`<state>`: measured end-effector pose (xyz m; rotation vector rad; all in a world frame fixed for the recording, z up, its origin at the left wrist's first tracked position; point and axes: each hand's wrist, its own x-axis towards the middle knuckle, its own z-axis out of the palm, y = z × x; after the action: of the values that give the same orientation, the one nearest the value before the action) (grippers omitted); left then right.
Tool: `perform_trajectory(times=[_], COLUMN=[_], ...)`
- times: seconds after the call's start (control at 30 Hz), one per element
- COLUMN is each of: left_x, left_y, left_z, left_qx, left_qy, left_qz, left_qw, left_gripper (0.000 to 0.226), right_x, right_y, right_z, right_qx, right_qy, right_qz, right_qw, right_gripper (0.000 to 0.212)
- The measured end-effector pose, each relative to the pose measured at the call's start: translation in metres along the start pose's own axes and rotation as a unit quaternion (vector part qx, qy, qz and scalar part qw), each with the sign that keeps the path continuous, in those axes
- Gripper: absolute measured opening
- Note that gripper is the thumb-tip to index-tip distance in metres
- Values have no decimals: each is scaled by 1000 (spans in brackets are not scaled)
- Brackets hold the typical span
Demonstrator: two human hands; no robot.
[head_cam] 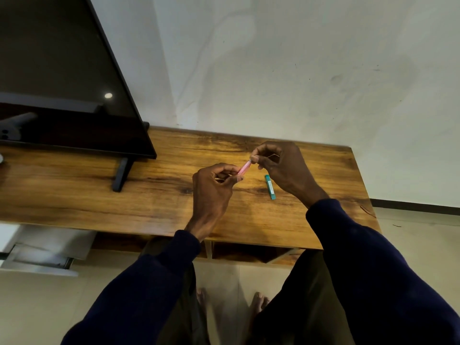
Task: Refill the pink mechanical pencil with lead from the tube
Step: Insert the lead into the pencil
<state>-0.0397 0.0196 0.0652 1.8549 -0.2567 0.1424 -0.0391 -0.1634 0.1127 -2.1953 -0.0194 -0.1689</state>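
Bare desk [74,195] wood open along the near edge and across the middle stretch. Blocked at far left by the television [62,83] and its black foot [121,174]; bounded behind by the wall [298,70]. Only the teal lead tube [270,187] lying flat at right, just beside the hands.

I am in a home living room: a flat-screen television [69,78] stands on its feet on a long wooden tabletop [74,192] against a scuffed white wall [298,70], and my bare feet [257,302] rest on a tiled floor [37,307].
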Motion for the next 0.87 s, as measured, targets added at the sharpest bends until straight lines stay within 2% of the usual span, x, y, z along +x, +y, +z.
perform_trajectory(times=[0.17,0.37,0.63,0.87], left_x=[4,11,14,14], left_y=[-10,-43,-62,-60], left_z=[-6,-15,-18,-15], left_qx=[8,25,12,-9], left_qy=[9,22,24,15], left_qz=[1,-68,-105,-125], left_qw=[1000,997,994,992], left_gripper=[20,19,17,15], right_x=[8,23,45,47], right_y=[7,42,82,88], right_z=[8,33,66,75], right_qx=[7,-31,-186,-209], right_qy=[17,78,-32,-26], right_qz=[2,32,7,8], right_qw=[1000,996,982,977], right_gripper=[5,7,23,11])
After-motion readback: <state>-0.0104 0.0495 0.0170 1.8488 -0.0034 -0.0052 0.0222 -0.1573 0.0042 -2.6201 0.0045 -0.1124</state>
